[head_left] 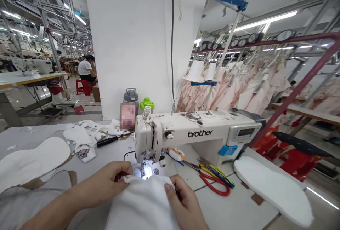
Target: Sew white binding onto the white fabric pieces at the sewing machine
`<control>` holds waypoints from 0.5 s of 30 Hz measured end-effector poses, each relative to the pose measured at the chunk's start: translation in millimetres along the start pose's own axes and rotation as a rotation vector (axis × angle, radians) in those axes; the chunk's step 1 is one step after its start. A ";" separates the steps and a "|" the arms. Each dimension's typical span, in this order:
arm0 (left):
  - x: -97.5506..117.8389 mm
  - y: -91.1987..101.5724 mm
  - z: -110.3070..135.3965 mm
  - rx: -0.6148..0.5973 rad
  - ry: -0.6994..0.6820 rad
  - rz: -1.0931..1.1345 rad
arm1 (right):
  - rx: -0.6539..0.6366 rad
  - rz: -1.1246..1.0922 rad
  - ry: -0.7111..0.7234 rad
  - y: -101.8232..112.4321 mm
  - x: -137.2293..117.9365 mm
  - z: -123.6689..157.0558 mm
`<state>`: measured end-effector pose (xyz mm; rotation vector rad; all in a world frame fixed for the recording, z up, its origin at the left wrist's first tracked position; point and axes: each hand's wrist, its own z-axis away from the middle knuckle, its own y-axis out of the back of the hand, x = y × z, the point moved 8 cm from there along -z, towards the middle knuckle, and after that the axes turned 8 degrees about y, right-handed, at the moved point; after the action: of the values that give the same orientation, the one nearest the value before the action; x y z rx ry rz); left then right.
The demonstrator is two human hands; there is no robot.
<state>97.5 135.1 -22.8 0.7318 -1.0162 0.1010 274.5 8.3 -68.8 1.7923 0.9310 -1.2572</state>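
A piece of white fleece fabric (143,205) lies in front of me, its far edge at the lit needle area (146,170) of a white Brother sewing machine (196,132). My left hand (106,182) pinches the fabric's far left edge, fingers closed. On the right side of the cloth, my right hand (183,201) grips it with the thumb on top and the fingers curled.
Red-handled scissors (215,185) and several coloured tools lie right of the needle. White padded cut pieces rest at far left (32,161) and far right (273,189). Printed fabric (87,136), two bottles (138,102) and a pillar stand behind. Pink garments (252,88) hang at right; a person sits far left.
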 end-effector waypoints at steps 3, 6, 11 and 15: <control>0.4 1.5 -0.4 -0.010 -0.014 0.047 | 0.010 -0.001 -0.012 1.0 0.6 0.4; -0.5 3.2 -2.6 -0.013 -0.029 0.085 | 0.021 -0.009 -0.004 1.7 -0.4 -0.2; 0.3 2.1 -2.3 -0.022 -0.060 0.119 | 0.021 -0.028 0.002 1.9 -3.2 -0.1; 9.2 1.7 3.8 -0.008 -0.062 0.118 | 0.048 -0.025 0.016 5.1 -6.1 1.4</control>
<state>99.1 131.9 -13.3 0.6705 -1.1186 0.1770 276.8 3.9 -62.4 1.8353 0.9424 -1.2925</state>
